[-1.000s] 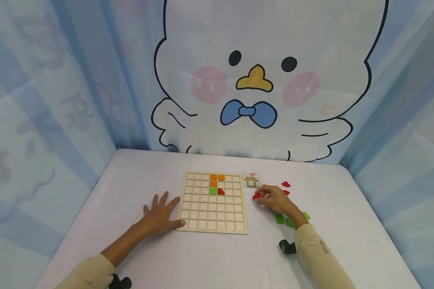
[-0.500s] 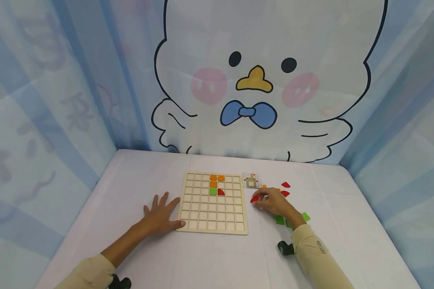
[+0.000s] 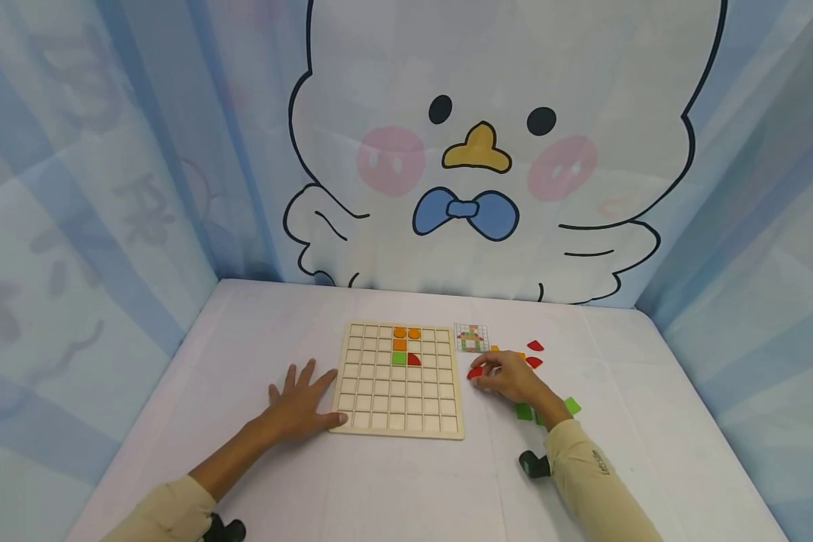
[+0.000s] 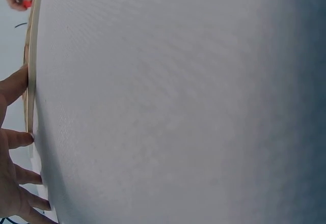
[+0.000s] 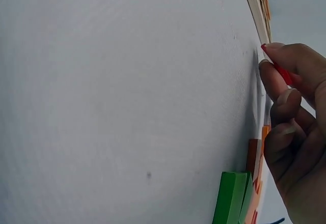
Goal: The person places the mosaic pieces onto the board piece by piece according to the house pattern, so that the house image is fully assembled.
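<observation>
My right hand [image 3: 508, 376] pinches a red quarter-round tile [image 3: 474, 373] between thumb and fingers, just off the right edge of a wooden grid board [image 3: 382, 399]. In the right wrist view the red tile [image 5: 283, 75] shows partly between the fingertips. Spread flat, my left hand [image 3: 299, 406] lies at the board's left side, its thumb on the lower left corner and its index fingertip at the edge. Two orange round tiles [image 3: 400, 333], an orange square tile [image 3: 400, 345], a green square tile [image 3: 399, 358] and a red quarter-round tile [image 3: 414, 360] sit in board cells.
A printed pattern card [image 3: 472, 338] lies right of the board. Beyond the right hand are loose red tiles [image 3: 535, 345] and orange tiles [image 3: 521, 354], partly covered. Green tiles [image 3: 525, 412] lie by the right wrist. A patterned curtain [image 3: 474, 260] hangs behind the table.
My right hand has shifted slightly left toward the board with the red quarter-round tile, uncovering some orange tiles. The left hand and the board have stayed put.
</observation>
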Demonstrator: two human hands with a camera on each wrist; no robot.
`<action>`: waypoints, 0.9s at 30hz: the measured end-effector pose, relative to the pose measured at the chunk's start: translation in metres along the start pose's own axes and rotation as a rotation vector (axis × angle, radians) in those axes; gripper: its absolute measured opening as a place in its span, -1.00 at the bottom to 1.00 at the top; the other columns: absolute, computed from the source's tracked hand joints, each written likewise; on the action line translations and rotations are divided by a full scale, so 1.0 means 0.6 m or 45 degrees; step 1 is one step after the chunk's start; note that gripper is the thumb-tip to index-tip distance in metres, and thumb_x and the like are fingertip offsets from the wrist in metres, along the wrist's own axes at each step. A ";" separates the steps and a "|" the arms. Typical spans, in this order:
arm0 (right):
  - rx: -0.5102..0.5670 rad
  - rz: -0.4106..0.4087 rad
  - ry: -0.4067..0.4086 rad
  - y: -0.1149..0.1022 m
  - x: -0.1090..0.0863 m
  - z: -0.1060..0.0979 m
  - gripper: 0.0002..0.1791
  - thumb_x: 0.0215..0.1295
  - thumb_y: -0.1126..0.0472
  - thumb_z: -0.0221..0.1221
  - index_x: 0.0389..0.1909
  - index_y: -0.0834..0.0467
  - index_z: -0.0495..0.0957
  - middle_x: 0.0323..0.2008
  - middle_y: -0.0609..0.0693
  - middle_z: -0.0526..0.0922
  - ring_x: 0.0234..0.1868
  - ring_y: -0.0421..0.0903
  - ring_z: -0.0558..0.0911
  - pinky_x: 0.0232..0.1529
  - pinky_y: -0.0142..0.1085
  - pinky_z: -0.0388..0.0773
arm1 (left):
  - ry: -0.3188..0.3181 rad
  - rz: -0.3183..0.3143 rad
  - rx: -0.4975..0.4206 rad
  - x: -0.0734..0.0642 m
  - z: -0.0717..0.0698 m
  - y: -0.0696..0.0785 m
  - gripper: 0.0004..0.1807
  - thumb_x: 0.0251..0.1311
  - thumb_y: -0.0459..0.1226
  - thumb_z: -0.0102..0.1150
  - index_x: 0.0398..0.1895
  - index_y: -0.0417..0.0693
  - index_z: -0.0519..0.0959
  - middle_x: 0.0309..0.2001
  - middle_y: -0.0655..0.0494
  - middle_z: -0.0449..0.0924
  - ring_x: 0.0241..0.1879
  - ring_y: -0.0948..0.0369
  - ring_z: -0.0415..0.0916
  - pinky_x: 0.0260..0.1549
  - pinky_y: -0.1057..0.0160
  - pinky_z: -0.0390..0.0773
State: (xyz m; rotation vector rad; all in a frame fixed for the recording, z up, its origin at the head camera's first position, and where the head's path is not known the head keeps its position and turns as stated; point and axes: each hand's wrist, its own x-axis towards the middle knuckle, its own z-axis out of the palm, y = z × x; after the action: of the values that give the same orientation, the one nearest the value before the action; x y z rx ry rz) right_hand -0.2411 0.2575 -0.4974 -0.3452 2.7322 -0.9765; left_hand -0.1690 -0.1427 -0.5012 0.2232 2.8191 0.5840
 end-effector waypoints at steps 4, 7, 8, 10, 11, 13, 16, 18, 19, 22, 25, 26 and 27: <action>0.011 0.023 0.002 -0.003 0.005 0.001 -0.76 0.20 0.22 0.38 -0.10 0.04 0.68 -0.37 -0.08 0.59 -0.28 -0.10 0.53 -0.38 -0.34 0.48 | 0.000 0.003 -0.006 0.001 0.002 -0.003 -0.01 0.08 0.23 0.33 0.51 -0.04 0.26 0.54 -0.42 -0.05 0.48 -0.53 -0.23 0.18 -0.68 -0.07; 0.041 0.033 -0.002 -0.005 0.009 0.002 -0.75 0.21 0.24 0.36 -0.08 0.06 0.67 -0.35 -0.06 0.58 -0.34 -0.10 0.52 -0.41 -0.34 0.47 | 0.002 0.007 -0.009 0.002 0.003 -0.005 -0.01 0.08 0.22 0.33 0.51 -0.05 0.26 0.54 -0.43 -0.05 0.48 -0.53 -0.22 0.18 -0.68 -0.07; 0.052 0.030 -0.004 -0.005 0.010 0.003 -0.75 0.21 0.24 0.36 -0.07 0.07 0.67 -0.34 -0.05 0.59 -0.36 -0.11 0.52 -0.41 -0.34 0.47 | 0.004 0.008 -0.009 0.002 0.003 -0.004 -0.01 0.08 0.22 0.34 0.51 -0.05 0.27 0.54 -0.43 -0.05 0.47 -0.54 -0.22 0.17 -0.68 -0.07; 0.088 0.013 -0.010 -0.006 0.012 0.003 -0.74 0.22 0.27 0.35 -0.05 0.12 0.67 -0.34 -0.03 0.59 -0.41 -0.11 0.51 -0.44 -0.34 0.46 | 0.008 0.008 -0.009 0.002 0.003 -0.004 -0.01 0.07 0.22 0.34 0.50 -0.05 0.27 0.54 -0.43 -0.05 0.47 -0.54 -0.22 0.17 -0.68 -0.07; 0.099 0.007 -0.012 -0.007 0.013 0.004 -0.73 0.22 0.28 0.35 -0.05 0.13 0.67 -0.34 -0.02 0.59 -0.42 -0.12 0.50 -0.44 -0.34 0.46 | 0.010 0.007 -0.009 0.002 0.003 -0.003 -0.01 0.07 0.22 0.34 0.50 -0.06 0.27 0.54 -0.44 -0.05 0.47 -0.54 -0.22 0.17 -0.68 -0.07; 0.129 0.003 -0.020 -0.008 0.015 0.004 -0.72 0.23 0.29 0.34 -0.03 0.16 0.66 -0.34 -0.01 0.59 -0.44 -0.12 0.50 -0.45 -0.35 0.47 | 0.012 0.006 -0.011 0.002 0.003 -0.002 -0.01 0.07 0.21 0.34 0.50 -0.06 0.28 0.54 -0.44 -0.05 0.47 -0.54 -0.22 0.17 -0.68 -0.07; 0.158 -0.010 -0.035 -0.012 0.016 0.003 -0.71 0.24 0.29 0.33 0.00 0.18 0.65 -0.32 0.01 0.58 -0.43 -0.11 0.50 -0.44 -0.35 0.47 | 0.008 0.003 -0.016 0.001 0.002 -0.001 -0.01 0.08 0.20 0.34 0.50 -0.06 0.27 0.54 -0.43 -0.05 0.47 -0.54 -0.23 0.18 -0.68 -0.08; 0.157 -0.023 -0.041 -0.017 0.016 0.002 -0.70 0.25 0.27 0.33 0.01 0.16 0.64 -0.30 0.01 0.58 -0.40 -0.11 0.50 -0.42 -0.34 0.49 | 0.003 0.002 -0.022 0.001 0.001 -0.001 -0.02 0.08 0.20 0.34 0.51 -0.06 0.27 0.54 -0.43 -0.06 0.48 -0.53 -0.23 0.18 -0.68 -0.09; 0.157 -0.038 -0.040 -0.019 0.017 0.002 -0.70 0.25 0.27 0.34 0.01 0.16 0.63 -0.29 0.01 0.58 -0.39 -0.11 0.50 -0.42 -0.34 0.49 | 0.002 0.003 -0.025 0.001 0.001 -0.002 -0.02 0.09 0.20 0.34 0.51 -0.06 0.27 0.54 -0.43 -0.06 0.48 -0.53 -0.23 0.18 -0.68 -0.09; 0.159 -0.072 -0.032 -0.026 0.020 0.004 -0.71 0.24 0.26 0.35 -0.02 0.13 0.61 -0.29 0.01 0.60 -0.39 -0.10 0.52 -0.43 -0.34 0.50 | -0.001 0.002 -0.028 0.001 0.000 -0.001 -0.01 0.09 0.21 0.34 0.51 -0.05 0.27 0.54 -0.43 -0.06 0.48 -0.53 -0.24 0.18 -0.68 -0.10; 0.169 -0.099 -0.025 -0.032 0.025 0.007 -0.72 0.24 0.27 0.35 -0.04 0.14 0.58 -0.29 0.02 0.59 -0.42 -0.10 0.54 -0.47 -0.34 0.51 | -0.002 -0.001 -0.025 0.002 0.000 -0.001 -0.01 0.08 0.21 0.33 0.51 -0.05 0.27 0.54 -0.43 -0.06 0.48 -0.53 -0.24 0.18 -0.68 -0.10; 0.179 -0.095 -0.025 -0.035 0.026 0.008 -0.72 0.24 0.27 0.35 -0.05 0.15 0.58 -0.29 0.03 0.59 -0.42 -0.10 0.54 -0.47 -0.34 0.52 | -0.005 -0.004 -0.023 0.002 0.000 -0.001 -0.01 0.08 0.22 0.33 0.51 -0.05 0.26 0.55 -0.42 -0.07 0.48 -0.53 -0.24 0.19 -0.68 -0.10; 0.185 -0.094 -0.025 -0.037 0.028 0.010 -0.72 0.24 0.27 0.35 -0.04 0.15 0.58 -0.29 0.03 0.58 -0.42 -0.11 0.54 -0.48 -0.34 0.52 | -0.006 -0.004 -0.021 0.002 0.000 -0.001 -0.01 0.08 0.22 0.33 0.51 -0.05 0.26 0.55 -0.42 -0.07 0.48 -0.53 -0.24 0.19 -0.68 -0.10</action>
State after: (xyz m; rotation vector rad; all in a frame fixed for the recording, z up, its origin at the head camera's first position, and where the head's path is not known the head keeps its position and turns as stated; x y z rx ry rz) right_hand -0.2520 0.2325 -0.4895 -0.4294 2.6288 -1.1768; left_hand -0.1703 -0.1431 -0.5019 0.2168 2.8088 0.6049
